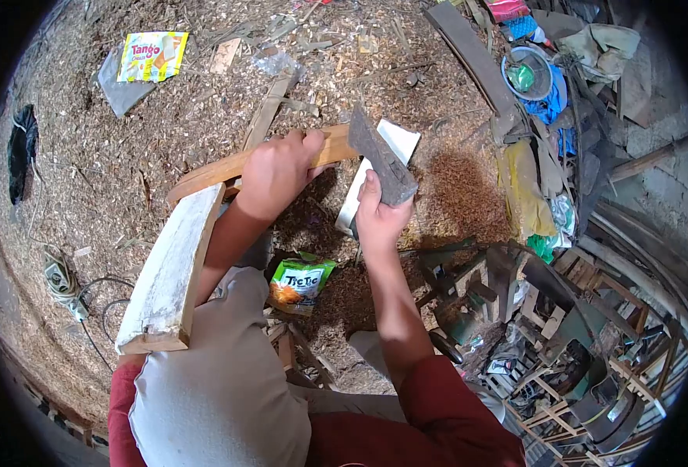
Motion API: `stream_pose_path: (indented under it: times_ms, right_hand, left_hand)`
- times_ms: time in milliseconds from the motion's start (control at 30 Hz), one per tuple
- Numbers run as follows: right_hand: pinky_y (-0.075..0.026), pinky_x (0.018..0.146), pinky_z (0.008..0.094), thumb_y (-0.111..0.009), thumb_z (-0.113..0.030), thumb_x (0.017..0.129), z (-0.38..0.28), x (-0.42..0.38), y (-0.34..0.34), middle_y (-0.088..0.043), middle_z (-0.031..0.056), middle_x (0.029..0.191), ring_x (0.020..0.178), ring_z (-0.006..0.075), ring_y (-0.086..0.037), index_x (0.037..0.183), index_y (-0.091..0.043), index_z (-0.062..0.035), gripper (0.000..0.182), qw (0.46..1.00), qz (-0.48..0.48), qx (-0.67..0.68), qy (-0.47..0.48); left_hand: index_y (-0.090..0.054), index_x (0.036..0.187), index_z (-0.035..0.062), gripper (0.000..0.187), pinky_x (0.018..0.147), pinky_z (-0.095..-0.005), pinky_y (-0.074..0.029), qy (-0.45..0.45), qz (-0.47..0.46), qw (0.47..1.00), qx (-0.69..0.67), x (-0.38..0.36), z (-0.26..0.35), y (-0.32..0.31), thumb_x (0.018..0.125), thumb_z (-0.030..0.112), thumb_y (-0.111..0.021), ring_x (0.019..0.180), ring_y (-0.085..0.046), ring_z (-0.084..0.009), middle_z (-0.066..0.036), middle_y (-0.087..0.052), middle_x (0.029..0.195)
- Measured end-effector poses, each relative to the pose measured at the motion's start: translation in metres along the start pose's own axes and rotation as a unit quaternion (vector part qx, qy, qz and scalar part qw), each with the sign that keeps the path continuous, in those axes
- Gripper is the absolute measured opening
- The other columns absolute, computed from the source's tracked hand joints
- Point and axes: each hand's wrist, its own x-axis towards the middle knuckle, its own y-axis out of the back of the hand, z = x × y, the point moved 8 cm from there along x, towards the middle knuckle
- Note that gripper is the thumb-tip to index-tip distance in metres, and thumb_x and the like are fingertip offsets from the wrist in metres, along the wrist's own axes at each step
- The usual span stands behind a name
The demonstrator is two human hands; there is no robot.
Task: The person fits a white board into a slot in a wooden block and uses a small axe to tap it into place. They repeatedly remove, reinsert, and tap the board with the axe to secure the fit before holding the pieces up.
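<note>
My left hand [275,175] is closed around a curved brown piece of wood [223,173], back of the hand upward. The wood's far end reaches the blade of a hatchet [380,159]. Gripping the hatchet close below its dark metal head is my right hand [383,222], thumb laid against the metal; the handle is mostly hidden. Behind the hatchet head, a white block [400,142] slants beneath the wood's end. A whitish plank [169,272] lies over my left forearm and beside my thigh.
Wood chips cover the ground. A green snack packet [301,282] lies near my legs, a yellow one [153,56] at upper left. A power cord with a socket [62,276] is at left. Scrap wood [570,300] and a bucket [528,71] stand at right.
</note>
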Motion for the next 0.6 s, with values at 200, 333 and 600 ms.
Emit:
stream_pose_path:
  times_ms: [200,333,600]
  right_hand:
    - [-0.058,0.084,0.0337,-0.077,-0.01,0.101,-0.001,-0.002,-0.003,-0.078,0.0119,0.106,0.096,0.0167,-0.073,0.122,-0.068,0.0021,0.025,1.0,0.003,0.019,0.021]
    - [-0.058,0.082,0.0345,-0.077,-0.01,0.101,-0.028,0.001,-0.004,-0.078,0.0131,0.104,0.093,0.0175,-0.074,0.12,-0.067,0.0014,0.025,0.993,0.012,-0.027,0.118]
    - [-0.059,0.072,0.0377,-0.079,-0.015,0.1,-0.045,-0.003,-0.001,-0.078,0.0162,0.09,0.083,0.0248,-0.079,0.113,-0.065,-0.0006,0.023,0.991,0.004,-0.094,0.098]
  left_hand:
    - [-0.06,0.116,0.0115,0.051,0.068,-0.0471,-0.059,-0.001,0.001,1.0,0.007,0.001,0.0,0.0,0.081,0.033,-0.089,0.08,-0.074,-0.0357,-0.012,-0.069,0.093]
    - [-0.061,0.115,0.0112,0.05,0.065,-0.0474,-0.059,-0.006,0.006,1.0,0.015,0.001,0.0,-0.002,0.083,0.036,-0.089,0.077,-0.074,-0.0355,-0.012,-0.07,0.091]
    - [-0.062,0.117,0.01,0.05,0.063,-0.0468,-0.059,-0.012,0.009,1.0,0.026,0.0,0.007,0.0,0.087,0.042,-0.085,0.075,-0.074,-0.0362,-0.013,-0.07,0.091]
